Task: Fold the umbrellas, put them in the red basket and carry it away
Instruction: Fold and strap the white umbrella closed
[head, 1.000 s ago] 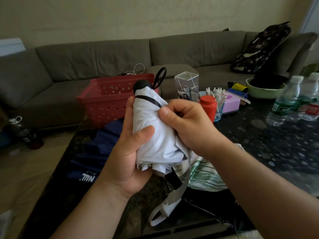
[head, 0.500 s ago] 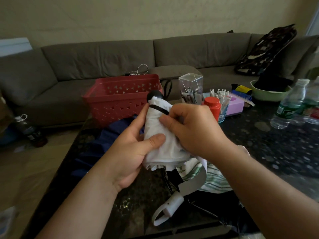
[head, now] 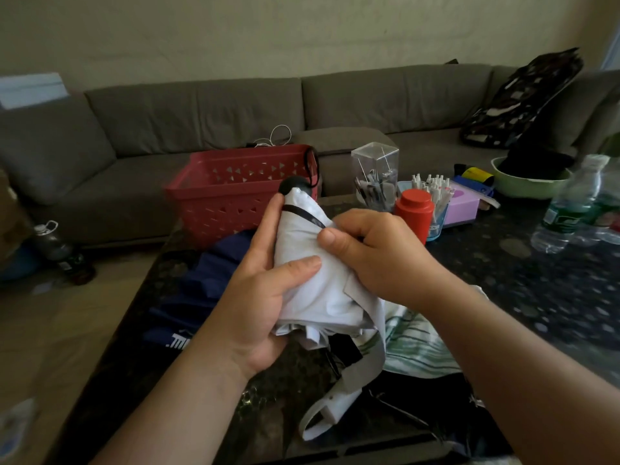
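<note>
A folded white umbrella point(head: 315, 283) with a black tip stands nearly upright above the dark table. My left hand point(head: 265, 293) grips its bundled canopy from the left, thumb across the front. My right hand point(head: 372, 253) pinches the cloth on its right side near a thin black band. Its white strap hangs down to the handle below. The red basket point(head: 235, 196) sits behind at the table's far edge. A dark blue umbrella point(head: 204, 286) lies on the table to the left. A green-striped white umbrella point(head: 416, 344) lies to the right, under my right forearm.
A red-capped container point(head: 414, 213), a clear box point(head: 375, 176), a cup of pens, a purple box point(head: 463, 203), a green bowl point(head: 526, 186) and water bottles point(head: 570, 206) crowd the far right of the table point(head: 520, 280). A grey sofa point(head: 201, 119) runs behind. Bottles stand on the floor at left.
The white umbrella has dropped lower and tilted slightly. My right hand has shifted its pinch along the cloth near the black band. My left hand keeps its grip.
</note>
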`<state>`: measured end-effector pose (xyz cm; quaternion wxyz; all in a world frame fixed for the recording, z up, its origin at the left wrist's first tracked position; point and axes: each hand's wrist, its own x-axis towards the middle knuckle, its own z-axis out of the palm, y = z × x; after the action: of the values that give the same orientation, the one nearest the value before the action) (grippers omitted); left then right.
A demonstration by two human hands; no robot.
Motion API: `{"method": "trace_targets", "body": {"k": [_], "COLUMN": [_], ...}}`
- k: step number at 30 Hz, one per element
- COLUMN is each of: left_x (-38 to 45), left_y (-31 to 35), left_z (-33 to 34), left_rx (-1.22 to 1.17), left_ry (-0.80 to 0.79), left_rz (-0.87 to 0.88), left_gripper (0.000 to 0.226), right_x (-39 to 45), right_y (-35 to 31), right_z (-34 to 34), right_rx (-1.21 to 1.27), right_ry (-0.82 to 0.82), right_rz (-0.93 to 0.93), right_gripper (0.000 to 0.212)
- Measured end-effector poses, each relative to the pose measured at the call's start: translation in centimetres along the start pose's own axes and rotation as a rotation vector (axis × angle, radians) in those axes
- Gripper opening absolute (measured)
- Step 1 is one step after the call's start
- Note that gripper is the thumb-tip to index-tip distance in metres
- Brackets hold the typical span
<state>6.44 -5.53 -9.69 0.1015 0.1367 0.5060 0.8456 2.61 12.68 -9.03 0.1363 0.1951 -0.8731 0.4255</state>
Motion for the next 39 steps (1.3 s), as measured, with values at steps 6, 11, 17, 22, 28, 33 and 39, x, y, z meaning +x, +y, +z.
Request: {"method": "trace_targets", "body": {"k": [6, 11, 17, 22, 28, 33, 39], "left_x": [0.0, -0.1, 0.0, 0.0, 0.1, 0.2, -0.2], "left_y": [0.2, -0.2, -0.6, -0.7, -1.1, -1.0, -0.6], "left_z": [0.3, 0.2, 0.0, -0.5, -0.6, -0.8, -1.2], "left_rx": [-0.076, -0.139, -0.063, -0.051, -0.259, -0.295, -0.04], "left_ry": [-0.074, -0.132, -0.086, -0.065, -0.16, -0.212, -0.187], "left_rz": [0.025, 0.03, 0.018, 0.038, 0.066, 0.06, 0.064], "left_gripper": [0.068, 0.065, 0.076, 0.08, 0.088, 0.093, 0.089], "right_x": [-0.4, -0.3, -0.6, -1.0, -1.5, -1.4, -1.2], "right_y": [0.3, 1.3, 1.2, 0.7, 0.4, -0.4, -0.9], "right_z": [-1.2, -0.3, 0.2, 0.1, 2.5, 2.3, 0.7], "right_rx": [0.559, 0.398, 0.251, 0.649, 0.781, 0.839, 0.825], "right_ry": [-0.172, -0.163, -0.122, -0.151, -0.04, -0.038, -0.018], "right_rz": [0.058, 0.018, 0.08, 0.146, 0.091, 0.113, 0.177], "right_gripper": [0.047, 0.034, 0.022, 0.028, 0.014, 0.016, 0.016]}}
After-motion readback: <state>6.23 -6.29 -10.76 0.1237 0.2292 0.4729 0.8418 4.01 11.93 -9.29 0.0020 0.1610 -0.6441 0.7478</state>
